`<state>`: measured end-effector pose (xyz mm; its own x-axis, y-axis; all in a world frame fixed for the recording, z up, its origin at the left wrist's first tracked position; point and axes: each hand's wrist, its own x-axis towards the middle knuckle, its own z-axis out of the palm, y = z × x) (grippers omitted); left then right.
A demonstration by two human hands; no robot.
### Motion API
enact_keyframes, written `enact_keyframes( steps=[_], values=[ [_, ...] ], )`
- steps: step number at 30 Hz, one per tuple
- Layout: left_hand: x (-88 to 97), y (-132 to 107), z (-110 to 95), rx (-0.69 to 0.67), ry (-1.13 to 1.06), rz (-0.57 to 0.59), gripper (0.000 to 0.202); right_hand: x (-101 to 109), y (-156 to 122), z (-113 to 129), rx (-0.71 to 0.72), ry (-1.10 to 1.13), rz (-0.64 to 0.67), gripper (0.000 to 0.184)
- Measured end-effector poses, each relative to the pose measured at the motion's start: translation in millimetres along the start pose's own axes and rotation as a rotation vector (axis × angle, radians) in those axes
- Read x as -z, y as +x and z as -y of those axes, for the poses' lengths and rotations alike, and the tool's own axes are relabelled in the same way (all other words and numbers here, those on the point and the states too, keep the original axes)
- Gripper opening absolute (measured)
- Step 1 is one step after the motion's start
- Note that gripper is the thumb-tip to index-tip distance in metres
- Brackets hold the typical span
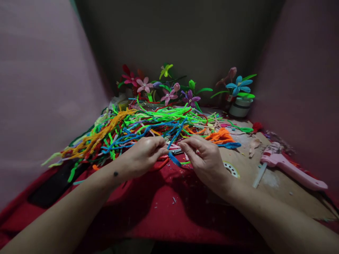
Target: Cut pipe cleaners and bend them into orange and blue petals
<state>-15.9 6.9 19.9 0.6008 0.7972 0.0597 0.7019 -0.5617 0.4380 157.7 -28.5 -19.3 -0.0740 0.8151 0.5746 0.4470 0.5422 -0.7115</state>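
Between my two hands a blue pipe cleaner point(174, 159) is bent into a curve, with one end rising up and away. My left hand point(150, 153) is closed in a pinch on it at the bend. On the other side my right hand point(202, 155) is closed too, thumb against fingers, at the pipe cleaner's lower curve; its exact hold is partly hidden. Just behind the fingertips lie scissors point(176, 151), partly covered. A large heap of pipe cleaners point(161, 114) in green, blue, orange and other colours spreads beyond my hands.
Fuzzy flowers point(191, 97) stand at the back; a blue flower point(239, 85) rises by a jar point(240, 107). At right, a pink glue gun point(293, 169) rests on a brown board point(246, 164), near a tape roll point(231, 169). A black object point(53, 185) lies left on red cloth point(148, 218).
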Motion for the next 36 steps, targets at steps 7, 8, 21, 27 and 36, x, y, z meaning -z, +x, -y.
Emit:
enact_keyframes(
  steps=[7, 8, 21, 27, 36],
  values=[
    [-0.8, -3, -7, -0.045, -0.126, 0.046, 0.023, -2, -1, 1, 0.403, -0.414, 0.011, 0.017],
    [-0.4, -3, -8, -0.021, -0.134, 0.037, 0.024, -2, 0, 3, 0.325, -0.385, 0.036, 0.018],
    [-2.5, -4, -9, -0.016, -0.331, -0.122, 0.019, 0, 3, 5, -0.667, 0.587, 0.322, 0.018],
    [-1.6, -5, -12, 0.162, -0.599, 0.001, 0.023, 0, 2, 10, -0.648, 0.563, 0.273, 0.021],
    [-7.5, -5, -13, 0.225, -0.745, 0.042, 0.020, -5, -3, 5, -0.690, 0.709, 0.265, 0.022]
  ],
)
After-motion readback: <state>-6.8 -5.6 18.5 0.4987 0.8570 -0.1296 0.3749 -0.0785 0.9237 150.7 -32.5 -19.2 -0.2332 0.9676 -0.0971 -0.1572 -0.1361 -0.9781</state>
